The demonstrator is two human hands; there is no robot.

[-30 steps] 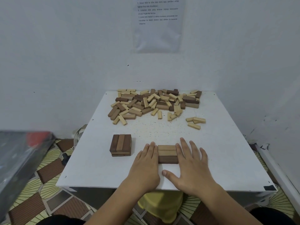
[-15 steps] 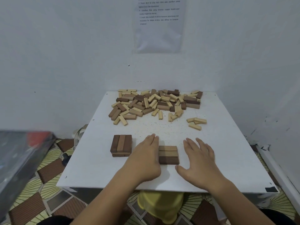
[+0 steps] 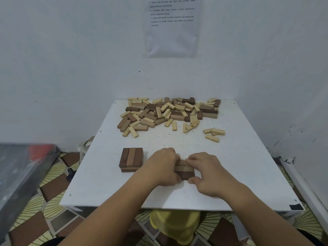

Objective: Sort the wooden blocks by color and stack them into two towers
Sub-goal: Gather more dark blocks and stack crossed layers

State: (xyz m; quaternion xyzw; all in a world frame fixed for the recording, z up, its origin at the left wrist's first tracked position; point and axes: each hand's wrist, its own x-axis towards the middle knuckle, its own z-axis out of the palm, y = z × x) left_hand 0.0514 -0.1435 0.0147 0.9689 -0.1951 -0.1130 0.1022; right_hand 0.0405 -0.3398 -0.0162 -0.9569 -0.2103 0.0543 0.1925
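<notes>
The hands, flat and apart beside the near stack (image 3: 183, 170) half a second ago, now curl round it: the left hand (image 3: 160, 167) grips its left end, the right hand (image 3: 205, 173) its right end, probably to square the layer. It sits front-centre on the bench (image 3: 239, 166), near the dark stack (image 3: 132, 159). The pile (image 3: 170, 112) lies well behind it, with nothing in the way.
</notes>
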